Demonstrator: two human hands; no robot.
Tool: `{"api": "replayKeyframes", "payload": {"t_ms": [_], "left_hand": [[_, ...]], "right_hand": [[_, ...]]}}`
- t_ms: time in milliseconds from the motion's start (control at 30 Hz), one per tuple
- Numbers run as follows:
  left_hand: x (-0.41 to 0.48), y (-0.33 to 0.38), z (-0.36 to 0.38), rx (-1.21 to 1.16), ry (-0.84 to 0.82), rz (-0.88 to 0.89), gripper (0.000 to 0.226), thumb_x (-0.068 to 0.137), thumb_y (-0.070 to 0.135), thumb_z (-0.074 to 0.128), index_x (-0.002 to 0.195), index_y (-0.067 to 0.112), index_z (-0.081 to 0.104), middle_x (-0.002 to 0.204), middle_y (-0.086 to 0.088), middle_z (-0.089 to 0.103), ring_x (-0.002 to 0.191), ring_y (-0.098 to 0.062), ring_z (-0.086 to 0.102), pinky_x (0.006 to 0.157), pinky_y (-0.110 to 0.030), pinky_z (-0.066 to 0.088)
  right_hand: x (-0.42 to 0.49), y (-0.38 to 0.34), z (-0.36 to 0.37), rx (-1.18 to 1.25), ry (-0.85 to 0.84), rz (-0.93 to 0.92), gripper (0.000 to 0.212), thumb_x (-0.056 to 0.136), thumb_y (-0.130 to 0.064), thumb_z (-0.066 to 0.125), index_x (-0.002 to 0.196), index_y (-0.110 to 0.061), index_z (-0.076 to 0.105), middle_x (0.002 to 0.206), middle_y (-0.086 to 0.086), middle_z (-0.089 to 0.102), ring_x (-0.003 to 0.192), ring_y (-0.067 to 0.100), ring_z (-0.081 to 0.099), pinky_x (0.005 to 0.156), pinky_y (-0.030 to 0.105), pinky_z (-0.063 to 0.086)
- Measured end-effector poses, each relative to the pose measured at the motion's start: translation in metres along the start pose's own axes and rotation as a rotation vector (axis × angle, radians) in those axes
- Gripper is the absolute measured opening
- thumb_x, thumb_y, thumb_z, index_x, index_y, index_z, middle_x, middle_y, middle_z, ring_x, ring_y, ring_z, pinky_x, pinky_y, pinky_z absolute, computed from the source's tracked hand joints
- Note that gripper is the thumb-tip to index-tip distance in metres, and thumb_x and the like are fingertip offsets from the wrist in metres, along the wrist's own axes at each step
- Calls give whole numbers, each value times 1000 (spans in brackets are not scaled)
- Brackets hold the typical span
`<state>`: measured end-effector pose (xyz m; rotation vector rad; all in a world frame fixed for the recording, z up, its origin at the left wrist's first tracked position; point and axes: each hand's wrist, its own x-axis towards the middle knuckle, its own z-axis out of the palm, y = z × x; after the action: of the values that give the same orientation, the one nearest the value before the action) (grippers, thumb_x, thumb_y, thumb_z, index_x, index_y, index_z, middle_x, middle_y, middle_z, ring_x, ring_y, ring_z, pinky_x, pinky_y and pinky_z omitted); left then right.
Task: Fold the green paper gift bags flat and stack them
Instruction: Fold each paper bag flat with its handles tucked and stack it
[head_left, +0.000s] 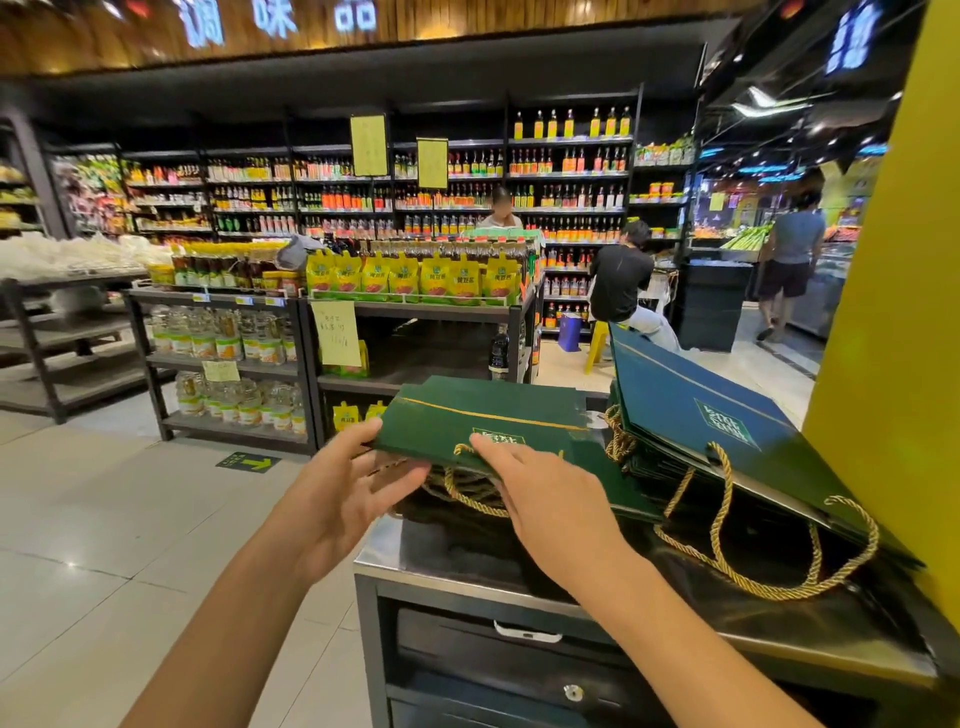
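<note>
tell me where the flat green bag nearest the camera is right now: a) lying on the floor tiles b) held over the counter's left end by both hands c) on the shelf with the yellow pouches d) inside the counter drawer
b: the left hand pinches the edge of the flat green bag and the right hand rests on top, above the counter.

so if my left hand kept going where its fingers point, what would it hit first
The left hand holds the green gift bag by its left edge, fingers pointing right beneath it. Going on, they would probably meet the gold rope handles hanging under the bag, though depth there is unclear.
</note>
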<state>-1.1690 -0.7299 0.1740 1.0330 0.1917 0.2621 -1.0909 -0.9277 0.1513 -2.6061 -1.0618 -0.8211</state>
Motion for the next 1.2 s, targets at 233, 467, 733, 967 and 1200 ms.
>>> {"api": "replayKeyframes", "payload": {"t_ms": [233,467,733,967,1200], "left_hand": [[1,-1,7,130,-53,19,43,105,39,44,129,7,60,117,-16,74,104,-32,73,86,-39,57],[1,-30,11,234,-92,-87,51,90,36,62,127,0,59,113,-18,75,105,-31,73,84,-33,62],[-1,-41,12,278,-219,-163,38,102,35,52,130,10,59,123,-12,72,114,-27,70,97,-39,55],[4,-43,-10,-75,94,50,33,105,5,45,137,12,50,129,-13,68,112,-29,68,63,-38,64],[13,-20,-39,92,166,88,32,108,13,41,130,31,58,122,-5,72,105,-29,70,65,-43,63]], "right_hand": [[9,12,-28,112,499,94,55,91,-6,73,141,-24,58,107,-2,76,77,19,73,55,38,61],[8,4,-46,549,704,202,40,106,-20,46,145,-25,53,96,-3,73,74,13,63,64,33,54],[17,-15,-26,1424,625,623,21,107,-33,46,122,-39,60,114,-15,71,104,8,69,83,42,60],[20,-24,-8,1787,288,764,11,102,-12,57,107,-21,61,100,0,69,105,25,67,94,60,55],[-8,-4,7,1404,-182,704,19,99,-27,63,107,-11,70,101,5,78,90,18,75,82,38,62]]}}
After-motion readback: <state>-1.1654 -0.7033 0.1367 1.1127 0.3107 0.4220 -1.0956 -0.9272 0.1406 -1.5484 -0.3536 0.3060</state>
